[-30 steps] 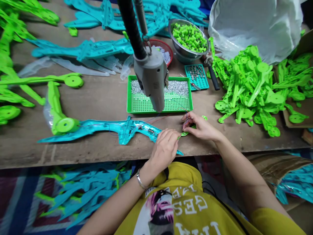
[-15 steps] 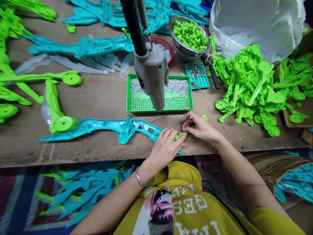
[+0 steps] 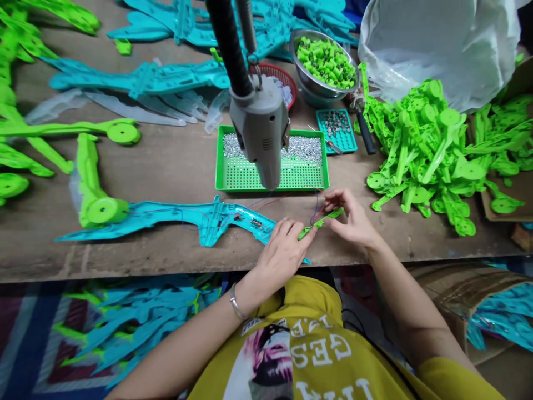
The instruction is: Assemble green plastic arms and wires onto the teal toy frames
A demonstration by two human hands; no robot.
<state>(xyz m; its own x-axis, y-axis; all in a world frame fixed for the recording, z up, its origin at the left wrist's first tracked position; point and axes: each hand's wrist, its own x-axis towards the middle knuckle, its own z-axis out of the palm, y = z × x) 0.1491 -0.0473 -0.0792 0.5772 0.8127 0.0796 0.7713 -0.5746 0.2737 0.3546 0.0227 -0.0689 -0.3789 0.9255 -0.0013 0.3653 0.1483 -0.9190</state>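
Green plastic strip (image 3: 320,222) was pinched at both ends above the table edge (image 3: 166,261): left hand (image 3: 283,253) closed on its lower-left end, right hand (image 3: 353,222) on the upper-right. Long axis ran diagonally between them, just right of the teal bow body (image 3: 187,216), under the hanging screwdriver (image 3: 262,133).

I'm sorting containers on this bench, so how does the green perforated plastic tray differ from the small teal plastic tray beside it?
The green perforated plastic tray is clearly larger than the small teal plastic tray. Silvery screws fill only the green tray's far strip, leaving bare grid, while small round metal parts cover most of the teal tray. The green tray sits under the hanging grey power screwdriver; the teal one lies uncovered. Both are shallow rectangles.
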